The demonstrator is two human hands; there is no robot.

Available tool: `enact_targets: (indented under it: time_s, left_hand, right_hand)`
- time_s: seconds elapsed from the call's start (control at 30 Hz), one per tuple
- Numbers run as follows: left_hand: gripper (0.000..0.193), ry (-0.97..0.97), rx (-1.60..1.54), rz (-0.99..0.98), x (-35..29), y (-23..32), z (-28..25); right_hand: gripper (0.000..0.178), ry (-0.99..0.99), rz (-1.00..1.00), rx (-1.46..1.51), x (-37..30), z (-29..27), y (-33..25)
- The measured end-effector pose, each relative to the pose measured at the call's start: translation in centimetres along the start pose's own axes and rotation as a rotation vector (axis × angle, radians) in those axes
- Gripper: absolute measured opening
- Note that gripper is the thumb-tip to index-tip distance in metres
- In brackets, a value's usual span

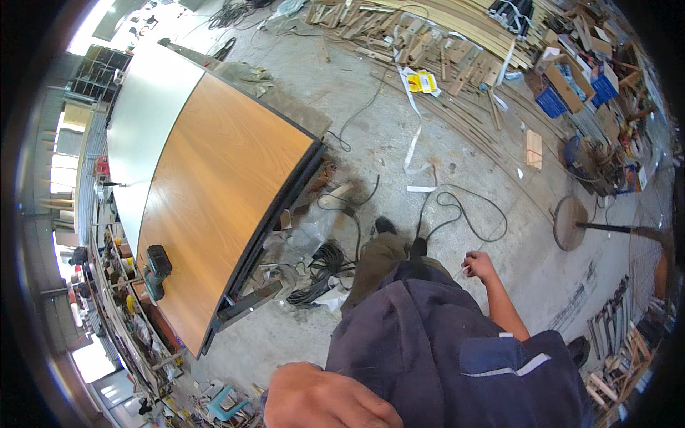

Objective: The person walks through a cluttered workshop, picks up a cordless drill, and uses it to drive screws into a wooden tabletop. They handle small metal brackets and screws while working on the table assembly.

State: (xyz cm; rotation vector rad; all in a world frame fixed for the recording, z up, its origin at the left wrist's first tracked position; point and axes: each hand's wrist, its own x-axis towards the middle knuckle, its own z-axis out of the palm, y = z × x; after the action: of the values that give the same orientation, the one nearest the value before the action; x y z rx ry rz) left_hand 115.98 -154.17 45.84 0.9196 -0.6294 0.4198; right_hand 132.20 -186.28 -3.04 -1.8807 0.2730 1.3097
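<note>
Ahead and left of the left hand (332,398), wood-faced panel (221,171): broad, dark-edged.
Coiled black cable (327,267): floor, ahead of that hand; a misstep could snag it.
Teal drill (156,272): on the panel's edge, leftward; a bump might topple it.
Left fingers: bent; grip can't be told.
Right hand (479,265): apparently pinching.
Thin pale piece (462,270): at its fingertips; loose pinch, possible drop.

wide head cam, view dn
</note>
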Motion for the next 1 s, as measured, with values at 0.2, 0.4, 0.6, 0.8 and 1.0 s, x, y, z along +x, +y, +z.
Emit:
enact_targets:
  time_s: [0.2,0.4,0.6,0.8,1.0]
  left_hand:
    - [0.021,-0.155,-0.096,-0.079,6.5,-1.7,-8.1]
    - [0.021,-0.109,-0.22,-0.03,11.7,-5.0,-16.7]
    - [0.026,0.111,-0.282,-0.075,17.3,-6.1,-21.4]
    - [0.028,0.184,-0.224,-0.023,22.1,-8.6,-25.7]
    - [0.024,0.071,-0.151,-0.085,27.1,-11.6,-33.8]
  right_hand:
    - [0.044,-0.035,-0.118,-0.132,2.2,1.4,-3.7]
    - [0.05,0.054,0.077,0.056,4.2,-4.3,-10.0]
    - [0.043,0.117,0.072,0.217,7.7,-4.4,-19.5]
    - [0.036,0.08,0.072,0.078,13.6,-4.7,-25.9]
    - [0.042,-0.041,0.096,0.006,22.6,-8.7,-34.7]
